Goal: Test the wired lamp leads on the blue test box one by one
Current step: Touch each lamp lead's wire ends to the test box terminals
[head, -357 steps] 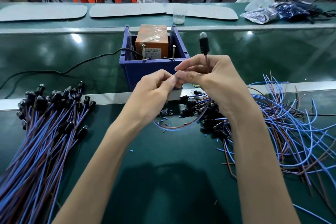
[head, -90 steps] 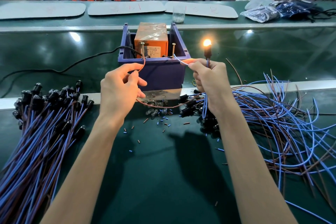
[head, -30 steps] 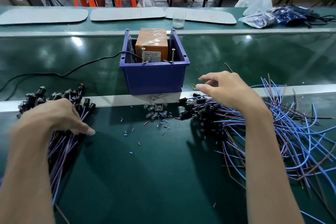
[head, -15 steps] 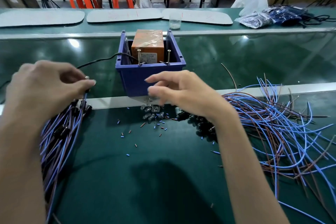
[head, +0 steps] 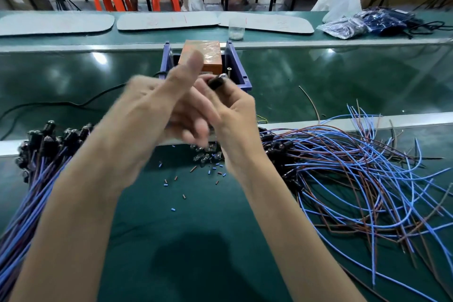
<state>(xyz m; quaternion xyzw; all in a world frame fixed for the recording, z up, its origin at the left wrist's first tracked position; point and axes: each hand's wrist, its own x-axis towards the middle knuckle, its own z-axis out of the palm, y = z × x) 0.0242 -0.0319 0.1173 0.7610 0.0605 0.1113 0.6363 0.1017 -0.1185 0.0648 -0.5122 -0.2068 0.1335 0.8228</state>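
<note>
The blue test box point(head: 241, 71) stands at the table's middle with an orange block point(head: 208, 54) inside and a metal post point(head: 228, 71) at its front rim. My right hand point(head: 230, 110) holds a black lamp socket point(head: 217, 82) up in front of the box; its leads are hidden behind my hands. My left hand point(head: 157, 110) is blurred with motion, fingers spread and thumb up, right beside my right hand and covering most of the box's front. Whether it holds anything I cannot tell.
A bundle of wired lamps point(head: 41, 154) lies at the left. A loose tangle of blue and brown leads point(head: 367, 174) spreads at the right. Small bulbs point(head: 206, 154) and cut insulation bits point(head: 176, 178) lie below the box. A black cable point(head: 73, 103) runs left.
Both hands have come together in front of the box. My right hand has lifted a lamp socket from the right pile; my left hand has swung in from the left bundle.
</note>
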